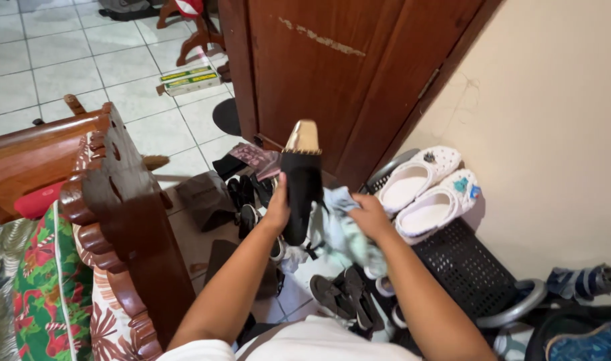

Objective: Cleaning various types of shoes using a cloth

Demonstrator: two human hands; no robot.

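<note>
Pale tiled floor, kinda glossy, with a dark wooden door set in a plain cream wall. Carved wooden chair with floral cushions sits left of the hands.

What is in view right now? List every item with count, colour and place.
black shoe with a gold toe: 1, black and gold, held upright at centre
pale blue-green cloth: 1, pressed against the shoe
white clogs: 2, white, on the black grid rack by the wall
dark sandals: several, on the tiled floor
brown wooden door: 1, behind the shoe
carved wooden chair back: 1, brown, left
floral cushion: 1, red and green, lower left
flat boxes: 2, green and yellow, on the floor
left hand: fingers grip the shoe
right hand: holds the cloth
</note>
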